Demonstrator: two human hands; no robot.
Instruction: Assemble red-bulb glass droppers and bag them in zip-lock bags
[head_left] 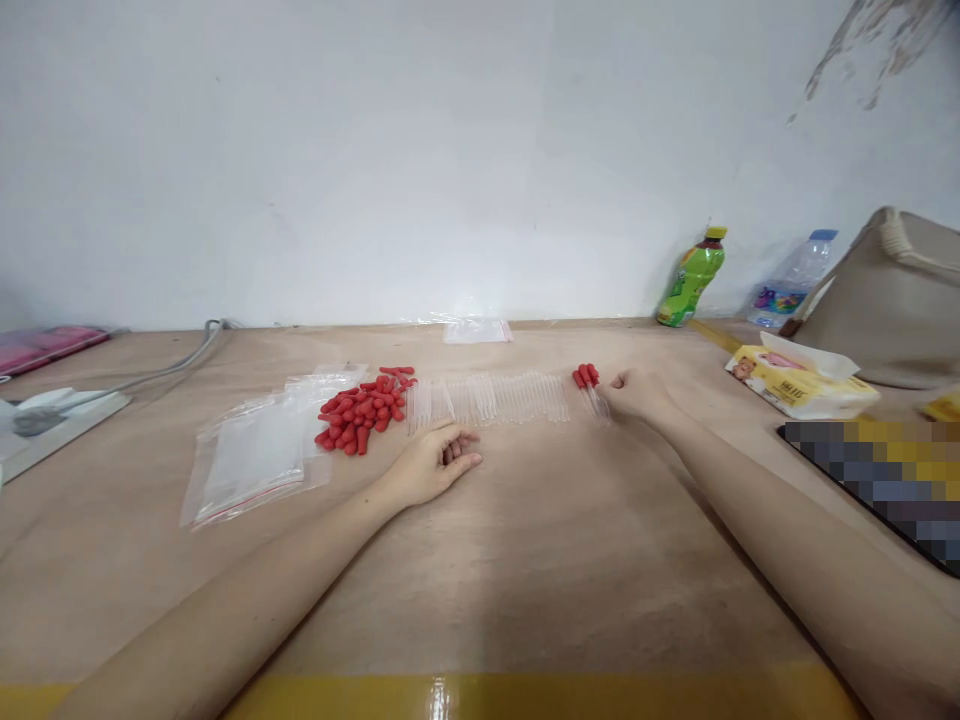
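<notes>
My left hand rests on the table just in front of a row of clear thin tubes, its fingers loosely curled and apart, holding nothing. A pile of red rubber bulbs lies to its left. My right hand is beside a small group of red-capped droppers, to the right of the row. Its fingers are curled inward; whether they grip anything is hidden. The droppers lie side by side with their clear stems toward me.
Clear zip bags lie left of the bulbs. A flat plastic bag is by the wall. At the right are a green bottle, a clear bottle, a tissue pack, a beige bag and a dark-edged mat.
</notes>
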